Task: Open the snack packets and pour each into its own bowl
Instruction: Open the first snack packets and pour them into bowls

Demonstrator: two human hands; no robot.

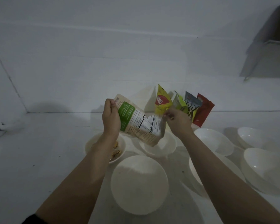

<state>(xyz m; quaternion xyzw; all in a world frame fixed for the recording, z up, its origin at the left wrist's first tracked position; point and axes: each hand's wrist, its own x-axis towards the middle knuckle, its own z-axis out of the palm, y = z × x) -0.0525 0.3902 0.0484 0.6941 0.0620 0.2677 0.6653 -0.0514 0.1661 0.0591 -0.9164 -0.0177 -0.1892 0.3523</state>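
I hold a beige snack packet (141, 123) with a green panel and a nutrition label, tilted above a white bowl (168, 147). My left hand (111, 117) grips the packet's upper left edge. My right hand (178, 122) pinches its right corner. A bowl at the left (91, 143) has brown snacks in it and is partly hidden by my left forearm. Several unopened packets lean against the wall behind: a yellow one (162, 101), a green one (179, 102), a grey-blue one (191, 101) and a red one (203, 110).
More white bowls stand on the white counter: a large one in front (139, 185), one under my right forearm (196, 173), and others at the right (215, 139) (252, 137) (265, 167). A dark chair (271, 38) is at the upper right.
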